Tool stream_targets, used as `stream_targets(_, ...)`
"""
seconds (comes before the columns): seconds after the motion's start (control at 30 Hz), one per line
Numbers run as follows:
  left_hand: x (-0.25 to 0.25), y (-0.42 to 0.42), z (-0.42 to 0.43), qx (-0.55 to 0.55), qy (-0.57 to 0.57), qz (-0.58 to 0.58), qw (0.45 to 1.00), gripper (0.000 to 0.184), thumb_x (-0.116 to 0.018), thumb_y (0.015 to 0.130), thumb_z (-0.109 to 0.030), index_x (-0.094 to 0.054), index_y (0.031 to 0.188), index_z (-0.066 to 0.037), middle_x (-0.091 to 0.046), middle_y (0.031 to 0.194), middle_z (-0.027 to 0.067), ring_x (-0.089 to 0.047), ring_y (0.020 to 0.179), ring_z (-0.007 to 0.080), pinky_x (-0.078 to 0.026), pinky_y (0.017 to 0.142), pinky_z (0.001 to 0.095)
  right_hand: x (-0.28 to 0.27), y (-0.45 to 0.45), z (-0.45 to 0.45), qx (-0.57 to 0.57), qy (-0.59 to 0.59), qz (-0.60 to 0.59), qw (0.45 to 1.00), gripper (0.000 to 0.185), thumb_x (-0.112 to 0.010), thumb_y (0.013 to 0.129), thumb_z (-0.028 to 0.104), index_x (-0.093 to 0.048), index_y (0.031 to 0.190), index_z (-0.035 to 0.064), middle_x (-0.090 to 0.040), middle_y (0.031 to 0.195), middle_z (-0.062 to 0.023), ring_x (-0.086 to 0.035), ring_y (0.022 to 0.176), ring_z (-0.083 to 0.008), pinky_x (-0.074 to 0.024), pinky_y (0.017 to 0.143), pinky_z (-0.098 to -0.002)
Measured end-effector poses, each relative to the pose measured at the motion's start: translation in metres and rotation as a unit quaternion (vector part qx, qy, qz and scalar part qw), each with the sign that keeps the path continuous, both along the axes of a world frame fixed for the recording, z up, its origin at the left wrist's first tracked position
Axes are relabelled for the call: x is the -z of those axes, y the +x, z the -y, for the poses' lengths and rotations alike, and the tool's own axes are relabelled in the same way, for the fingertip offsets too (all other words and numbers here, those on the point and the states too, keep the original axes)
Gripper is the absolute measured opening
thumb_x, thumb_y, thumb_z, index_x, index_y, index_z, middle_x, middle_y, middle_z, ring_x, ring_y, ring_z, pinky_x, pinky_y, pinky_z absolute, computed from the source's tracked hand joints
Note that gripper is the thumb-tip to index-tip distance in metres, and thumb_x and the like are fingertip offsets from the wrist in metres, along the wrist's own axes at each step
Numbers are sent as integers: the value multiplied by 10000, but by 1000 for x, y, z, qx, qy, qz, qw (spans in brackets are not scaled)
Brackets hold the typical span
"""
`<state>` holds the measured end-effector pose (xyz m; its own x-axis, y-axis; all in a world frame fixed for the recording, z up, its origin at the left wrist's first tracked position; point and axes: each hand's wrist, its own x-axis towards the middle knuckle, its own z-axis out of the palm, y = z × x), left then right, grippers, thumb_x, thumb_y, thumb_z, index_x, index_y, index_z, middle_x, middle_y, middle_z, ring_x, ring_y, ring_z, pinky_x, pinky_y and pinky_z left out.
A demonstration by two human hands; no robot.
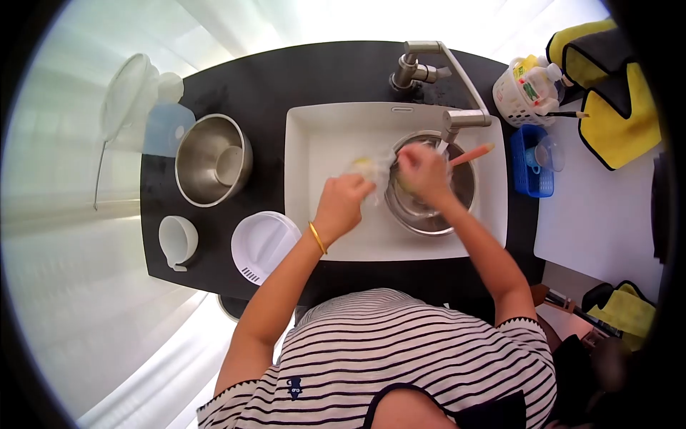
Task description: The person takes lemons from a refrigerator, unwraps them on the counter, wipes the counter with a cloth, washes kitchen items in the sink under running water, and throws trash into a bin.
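Over the white sink (314,236), my left hand (344,204) is closed on a crumpled, see-through whitish thing (370,171) with a yellowish patch, blurred by motion; it looks like a plastic bag. My right hand (423,175) is closed just right of it, above the metal bowl (432,227) in the sink. What its fingers hold, if anything, is unclear. Out of that bowl, past the rim, sticks an orange carrot (477,152). The faucet (464,119) spout points down beside my right hand. Most of the bowl's contents are hidden by my right hand and forearm.
Left of the sink stand a steel bowl (187,161) with a smaller cup-like shape inside, a white cup (177,242) and a white lidded or divided dish (256,247). A white basket (511,100) with bottles, a blue basket (531,187) and yellow-grey cloths (620,136) are on the right.
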<state>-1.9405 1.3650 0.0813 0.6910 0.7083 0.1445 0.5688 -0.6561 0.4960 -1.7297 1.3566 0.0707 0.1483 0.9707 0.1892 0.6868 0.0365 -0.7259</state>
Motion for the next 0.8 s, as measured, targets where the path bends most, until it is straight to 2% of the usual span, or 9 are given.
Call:
stream_targets(0.17,6,-20,47,98,-47,-47,993,256,-571,650,-19,-610,890,-98,-582,885,82,-547,874,262,-410,724,360,-21,-52,30,-289,148,148,934,257,-594,660,56,-626,914,76,-622,957,-95,-573,921,-289,-438,789,-391)
stream_targets(0.27,-3,-36,31,137,-164,86,973,227,-563,654,-44,-620,872,-66,-605,855,91,-564,856,304,-452,729,396,7,-55,35,-347,-105,180,914,259,-605,686,132,-631,939,81,-620,901,-101,-586,885,-277,-419,795,-430)
stream_targets(0.33,7,-45,13,-111,-124,9,986,319,-602,671,-85,-618,989,-62,-620,918,161,-594,826,334,-478,733,406,10,-59,46,-393,-141,184,890,226,-567,717,147,-627,921,71,-607,832,-118,-593,808,-313,-440,729,-451)
stream_targets(0.47,48,-17,-23,-124,-262,-192,938,387,-648,646,-183,-589,1005,-52,-629,933,166,-601,866,308,-486,752,372,24,-79,65,-402,-206,171,876,195,-532,740,145,-615,889,50,-603,803,-141,-598,725,-337,-465,648,-448)
stream_targets(0.57,73,-9,-30,-134,-353,-229,897,510,-675,617,-236,-543,1075,-55,-623,968,175,-592,931,299,-484,787,347,30,-79,47,-194,-103,153,963,181,-516,750,140,-599,859,22,-610,839,-176,-599,695,-357,-482,591,-427)
stream_targets(0.67,56,-18,-43,-118,-352,-215,903,586,-698,598,-260,-511,1115,-57,-607,981,190,-582,938,317,-480,795,353,29,-73,32,-60,-79,-29,995,211,-511,796,178,-590,885,4,-619,871,-169,-621,689,-295,-497,608,-380)
stream_targets(0.73,15,-7,-45,-86,-321,-207,920,597,-706,597,-264,-505,1118,-54,-596,987,188,-575,935,333,-477,795,366,27,-73,31,38,-170,-344,923,264,-507,839,263,-584,927,26,-622,886,-114,-619,715,-226,-506,618,-359)
stream_targets(0.77,-14,3,-44,-68,-281,-160,944,588,-719,600,-277,-507,1102,-55,-584,1015,187,-575,922,333,-473,786,370,17,-69,28,55,-162,-348,922,264,-507,839,263,-584,927,26,-622,886,-114,-619,715,-226,-506,618,-359)
stream_targets(0.8,-27,10,-41,-50,-243,-110,962,581,-732,603,-291,-509,1086,-57,-571,1043,185,-576,909,332,-469,777,374,1,-64,26,62,-233,-497,834,277,-485,859,293,-575,962,52,-606,915,-77,-613,740,-199,-510,631,-343)
